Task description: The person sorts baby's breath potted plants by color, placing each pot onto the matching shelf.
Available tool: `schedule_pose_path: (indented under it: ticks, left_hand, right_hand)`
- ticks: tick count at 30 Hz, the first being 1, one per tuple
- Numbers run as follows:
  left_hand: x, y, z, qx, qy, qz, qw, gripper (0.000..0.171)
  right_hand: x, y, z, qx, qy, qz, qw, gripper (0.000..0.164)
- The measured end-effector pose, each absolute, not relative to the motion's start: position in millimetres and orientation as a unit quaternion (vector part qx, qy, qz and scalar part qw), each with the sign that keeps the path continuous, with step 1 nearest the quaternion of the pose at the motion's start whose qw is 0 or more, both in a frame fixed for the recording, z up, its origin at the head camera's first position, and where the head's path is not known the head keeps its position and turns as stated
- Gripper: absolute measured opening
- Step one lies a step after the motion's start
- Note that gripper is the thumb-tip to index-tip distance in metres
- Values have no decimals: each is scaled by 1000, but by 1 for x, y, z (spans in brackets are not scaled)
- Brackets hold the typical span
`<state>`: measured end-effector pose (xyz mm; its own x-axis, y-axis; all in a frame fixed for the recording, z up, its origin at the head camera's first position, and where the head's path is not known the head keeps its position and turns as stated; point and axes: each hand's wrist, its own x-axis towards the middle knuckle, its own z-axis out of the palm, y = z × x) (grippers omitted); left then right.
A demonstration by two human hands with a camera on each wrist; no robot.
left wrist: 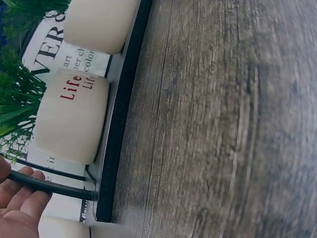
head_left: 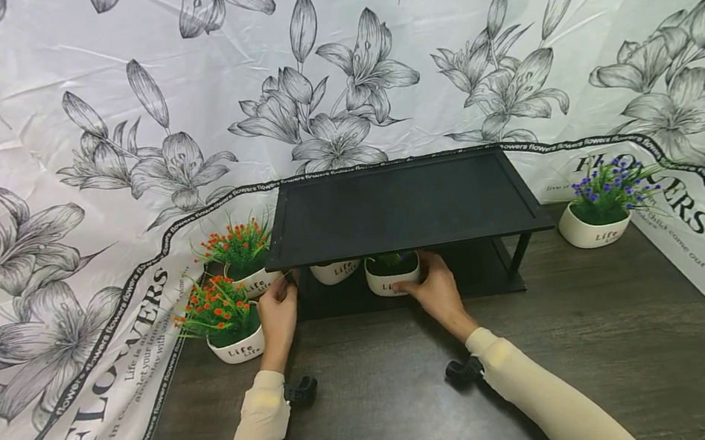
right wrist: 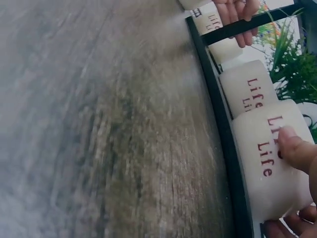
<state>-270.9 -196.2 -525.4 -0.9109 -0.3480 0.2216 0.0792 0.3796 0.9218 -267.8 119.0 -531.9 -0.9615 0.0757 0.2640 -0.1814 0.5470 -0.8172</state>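
A low black two-tier shelf [head_left: 401, 206] stands on the table against the patterned cloth. My left hand [head_left: 279, 311] holds the front left post [left wrist: 54, 187] of the shelf between thumb and fingers. Under the top board, my right hand [head_left: 435, 291] grips a white flowerpot [head_left: 383, 285] marked "Life", thumb on its front and fingers round its right side. The pot is on the lower board, its plant mostly hidden by the top board. To its left on that board is another white flowerpot [left wrist: 74, 116] with green leaves, partly covered in the head view.
Two white pots with orange flowers, a nearer one [head_left: 233, 334] and a farther one [head_left: 242, 254], stand left of the shelf. A pot with purple flowers [head_left: 596, 222] stands to the right. The dark wooden table [head_left: 378, 404] stretches in front.
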Motion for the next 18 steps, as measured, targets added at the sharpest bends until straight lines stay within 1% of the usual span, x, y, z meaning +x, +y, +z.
schedule_pose_path:
  ticks: [7,13,18]
  left_hand:
    - [-271,-197,-524,79,-805,-554,199,37]
    - [-270,-197,-524,78,-804,-556,195,38]
    - [-270,-196,-525,80,-806,-553,195,38]
  right_hand:
    - [-269,116,-533,10,-863,484,144,76]
    - [-269,113,-533,5,-867,471,166,68]
    - [-270,110,-533,-9,-866,466,179,66]
